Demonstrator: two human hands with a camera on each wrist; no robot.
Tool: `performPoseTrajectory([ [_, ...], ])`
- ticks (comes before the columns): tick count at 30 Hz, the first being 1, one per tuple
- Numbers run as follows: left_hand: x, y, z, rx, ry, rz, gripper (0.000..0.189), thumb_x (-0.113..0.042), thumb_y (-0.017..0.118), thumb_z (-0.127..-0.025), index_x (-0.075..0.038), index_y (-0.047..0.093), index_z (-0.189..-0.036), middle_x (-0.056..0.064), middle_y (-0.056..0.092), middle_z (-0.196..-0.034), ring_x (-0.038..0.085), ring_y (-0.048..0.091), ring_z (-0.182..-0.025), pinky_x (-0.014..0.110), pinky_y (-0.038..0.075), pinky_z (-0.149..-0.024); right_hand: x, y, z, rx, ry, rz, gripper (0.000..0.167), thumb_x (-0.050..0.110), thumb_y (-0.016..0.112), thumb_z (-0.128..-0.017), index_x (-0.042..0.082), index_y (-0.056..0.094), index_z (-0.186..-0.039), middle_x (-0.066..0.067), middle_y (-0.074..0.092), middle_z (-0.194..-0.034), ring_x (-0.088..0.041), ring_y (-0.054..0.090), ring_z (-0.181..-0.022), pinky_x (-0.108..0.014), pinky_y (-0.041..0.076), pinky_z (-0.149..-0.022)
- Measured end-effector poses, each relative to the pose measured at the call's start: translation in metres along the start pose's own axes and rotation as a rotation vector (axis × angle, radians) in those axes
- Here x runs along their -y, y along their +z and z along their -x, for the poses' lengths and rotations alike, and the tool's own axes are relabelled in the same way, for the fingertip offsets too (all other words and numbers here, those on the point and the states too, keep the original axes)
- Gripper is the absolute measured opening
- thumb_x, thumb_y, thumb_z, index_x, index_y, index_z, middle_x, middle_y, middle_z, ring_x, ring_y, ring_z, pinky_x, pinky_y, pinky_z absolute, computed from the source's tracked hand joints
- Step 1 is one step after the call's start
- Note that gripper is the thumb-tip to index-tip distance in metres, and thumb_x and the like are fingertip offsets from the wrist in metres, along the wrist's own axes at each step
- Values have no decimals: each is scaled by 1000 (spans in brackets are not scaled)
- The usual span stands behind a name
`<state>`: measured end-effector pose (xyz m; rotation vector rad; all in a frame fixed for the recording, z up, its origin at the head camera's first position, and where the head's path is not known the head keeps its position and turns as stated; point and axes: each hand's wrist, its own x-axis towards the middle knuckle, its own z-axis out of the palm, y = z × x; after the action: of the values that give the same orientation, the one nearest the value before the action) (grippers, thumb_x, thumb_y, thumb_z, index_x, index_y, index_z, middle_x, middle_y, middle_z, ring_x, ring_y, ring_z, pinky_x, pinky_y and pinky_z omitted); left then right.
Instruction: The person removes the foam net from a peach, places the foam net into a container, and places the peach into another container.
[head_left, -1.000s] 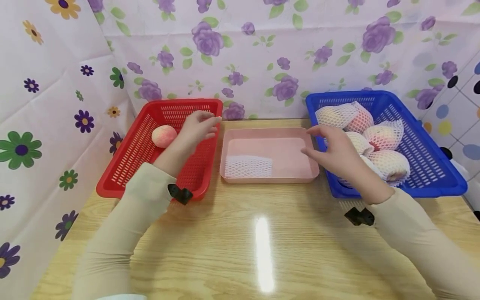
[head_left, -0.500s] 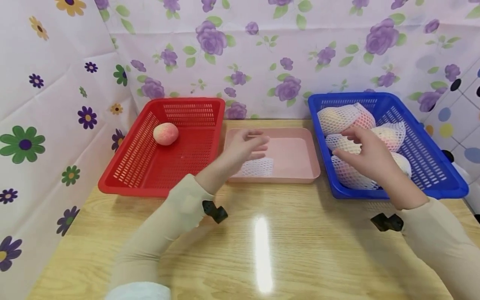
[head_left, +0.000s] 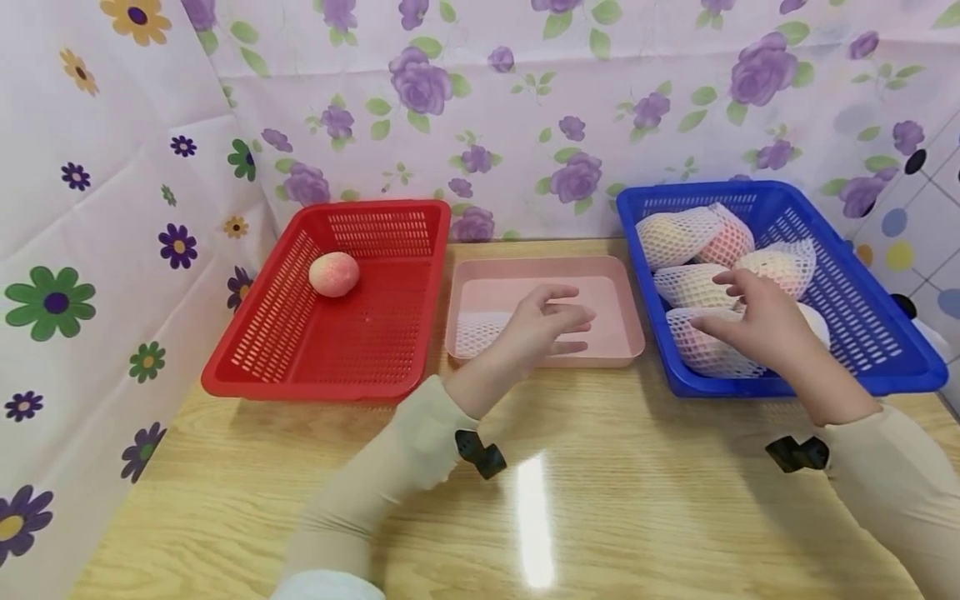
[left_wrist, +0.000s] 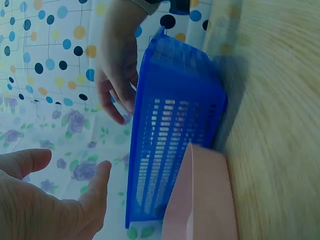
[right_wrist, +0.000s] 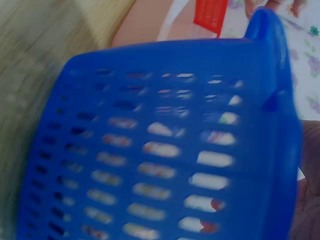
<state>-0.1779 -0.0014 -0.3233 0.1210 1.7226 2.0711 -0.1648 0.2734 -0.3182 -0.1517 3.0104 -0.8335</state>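
Note:
My left hand [head_left: 534, 332] hovers over the pink tray [head_left: 621, 296], fingers spread loosely with nothing in them. A white foam net sleeve [head_left: 476, 331] lies at the tray's left, partly hidden by that hand. Above the blue basket [head_left: 888, 333], my right hand [head_left: 776, 325] has its thumb and fingers apart and is empty. Several peach-like fruits in foam nets fill the basket's left part, including a netted fruit [head_left: 705, 343] near the right thumb. In the left wrist view, the right hand [left_wrist: 117, 65] reaches over the basket's rim.
A red basket [head_left: 360, 350] stands at the left with one bare peach [head_left: 334, 274] inside. The pink tray sits between the two baskets on the wooden table [head_left: 637, 500]. Flowered cloth [head_left: 510, 125] hangs right behind them.
My left hand has moved right, from over the red basket to over the tray. My right hand has shifted right, from the blue basket's left rim to above the netted fruits.

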Motion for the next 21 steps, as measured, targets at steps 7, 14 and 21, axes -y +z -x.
performPoseTrajectory([
  [7, 13, 34, -10, 30, -33, 35, 50, 1, 64, -86, -1, 43, -132, 24, 59, -118, 38, 60, -110, 50, 51, -91, -19, 4, 0, 24, 41, 67, 80, 36, 69, -85, -13, 32, -136, -42, 40, -125, -56, 41, -111, -67, 38, -86],
  [14, 25, 63, -21, 47, -85, -35, 62, -3, 70, -83, -4, 39, -138, 19, 56, -120, 33, 63, -103, 45, 55, -83, -36, 4, 5, 32, 82, 84, 83, 34, 72, -82, -16, 30, -134, -42, 40, -123, -57, 40, -110, -68, 39, -84],
  [21, 33, 69, -26, 13, -85, 29, 61, 2, 69, -83, -5, 40, -136, 15, 57, -106, 35, 65, -96, 44, 57, -79, -38, 8, -2, 49, 79, 87, 83, 33, 74, -81, -15, 31, -134, -42, 42, -123, -56, 41, -111, -68, 38, -88],
])
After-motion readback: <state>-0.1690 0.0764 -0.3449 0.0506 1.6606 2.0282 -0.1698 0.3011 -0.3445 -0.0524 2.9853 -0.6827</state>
